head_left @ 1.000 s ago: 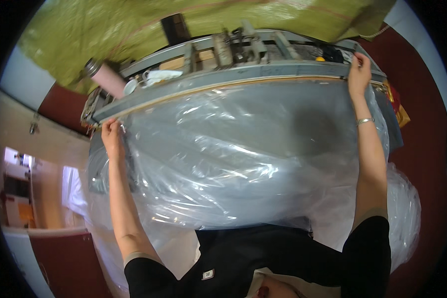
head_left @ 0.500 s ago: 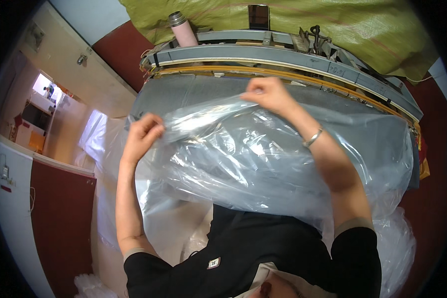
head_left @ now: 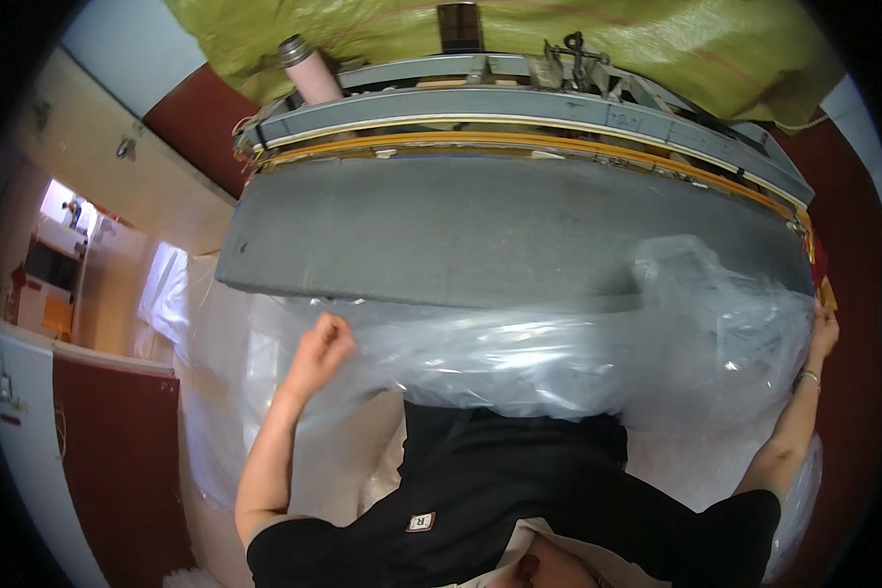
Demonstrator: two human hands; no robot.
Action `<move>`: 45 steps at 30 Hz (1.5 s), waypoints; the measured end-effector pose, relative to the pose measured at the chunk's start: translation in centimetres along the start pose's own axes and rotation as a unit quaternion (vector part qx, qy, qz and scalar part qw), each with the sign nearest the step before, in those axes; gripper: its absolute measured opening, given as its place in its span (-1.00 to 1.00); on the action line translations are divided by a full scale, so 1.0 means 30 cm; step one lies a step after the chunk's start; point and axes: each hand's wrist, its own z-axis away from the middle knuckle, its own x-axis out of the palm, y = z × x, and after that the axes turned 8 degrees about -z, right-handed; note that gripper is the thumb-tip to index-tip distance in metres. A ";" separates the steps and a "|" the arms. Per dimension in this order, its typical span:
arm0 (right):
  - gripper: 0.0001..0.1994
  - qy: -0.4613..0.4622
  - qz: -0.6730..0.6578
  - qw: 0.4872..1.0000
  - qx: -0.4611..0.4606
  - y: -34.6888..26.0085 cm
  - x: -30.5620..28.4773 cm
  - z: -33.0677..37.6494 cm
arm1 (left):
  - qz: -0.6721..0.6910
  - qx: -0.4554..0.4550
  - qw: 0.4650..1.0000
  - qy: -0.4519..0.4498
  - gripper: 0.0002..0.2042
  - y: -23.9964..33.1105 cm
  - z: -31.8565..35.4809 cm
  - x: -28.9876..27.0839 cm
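Grey padded desk (head_left: 500, 230) spans the frame, top bare. Clear plastic sheet (head_left: 598, 353) lies bunched along its near edge, piled higher toward the right end and hanging down in front of you. Olive-green tarp (head_left: 559, 39) sits behind the metal frame (head_left: 519, 103). Pink flask (head_left: 309, 73) stands at the far left corner. Your left hand (head_left: 325, 345) is fisted on the sheet's left end; your right hand (head_left: 823, 328) grips its right end at the desk corner.

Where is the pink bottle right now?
Head view, upper left: the pink bottle stands on the metal frame behind the grey padded surface, before the yellow-green sheet.
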 end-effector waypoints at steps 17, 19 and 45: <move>-0.57 0.040 0.057 0.952 0.298 -0.282 0.041 -0.048 | 0.071 -0.054 0.930 0.356 -0.66 -0.616 -0.647 -0.562; -0.58 0.055 0.138 0.936 0.320 -0.262 0.005 -0.040 | 0.004 0.005 0.957 0.290 -0.58 -0.364 -0.778 -0.282; -0.72 0.009 0.187 0.965 0.186 -0.209 0.127 -0.003 | 0.615 0.248 0.511 -0.547 -0.72 0.922 -0.068 0.526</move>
